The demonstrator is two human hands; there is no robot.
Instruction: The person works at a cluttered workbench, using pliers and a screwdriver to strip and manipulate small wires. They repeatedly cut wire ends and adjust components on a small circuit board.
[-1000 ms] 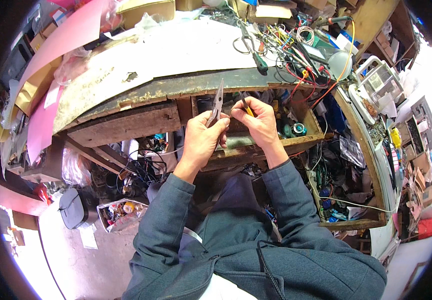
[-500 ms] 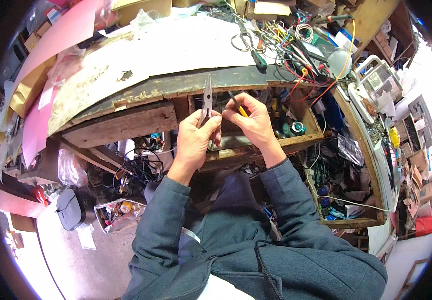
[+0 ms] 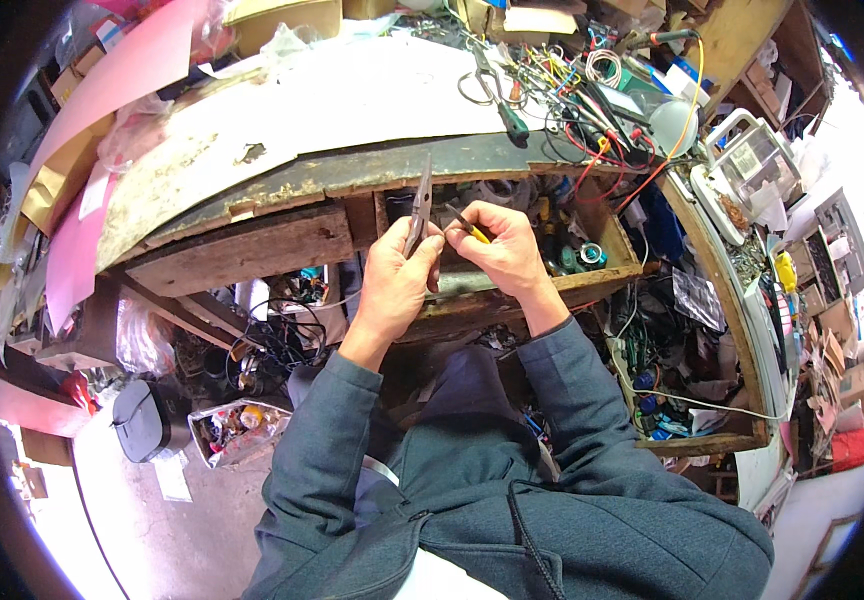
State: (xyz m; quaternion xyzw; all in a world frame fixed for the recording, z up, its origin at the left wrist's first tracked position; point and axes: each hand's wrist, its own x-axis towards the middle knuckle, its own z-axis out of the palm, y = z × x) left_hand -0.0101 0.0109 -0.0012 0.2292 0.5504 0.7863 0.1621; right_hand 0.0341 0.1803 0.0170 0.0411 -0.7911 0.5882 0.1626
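My left hand [image 3: 397,275] is closed round a pair of needle-nose pliers [image 3: 420,208], their long jaws pointing up and away from me. Close beside it, my right hand [image 3: 502,248] grips a slim tool with a yellow handle [image 3: 476,233] and a dark end. The fingertips of both hands nearly meet over an open wooden drawer [image 3: 592,287]. Whether anything small is pinched between them is too fine to make out.
A white sheet [image 3: 352,100] covers the workbench beyond the drawer. Scissors [image 3: 492,85], a dark-green-handled tool [image 3: 514,125] and tangled test leads [image 3: 607,150] lie at its far right. An open compartment [image 3: 697,440] at right holds jumbled parts. A box of scraps [image 3: 237,430] stands at lower left.
The pliers have turned in my left hand, their tip leaning slightly right and showing more edge-on. My right hand has shifted a little left and down, with its tool tilted flatter.
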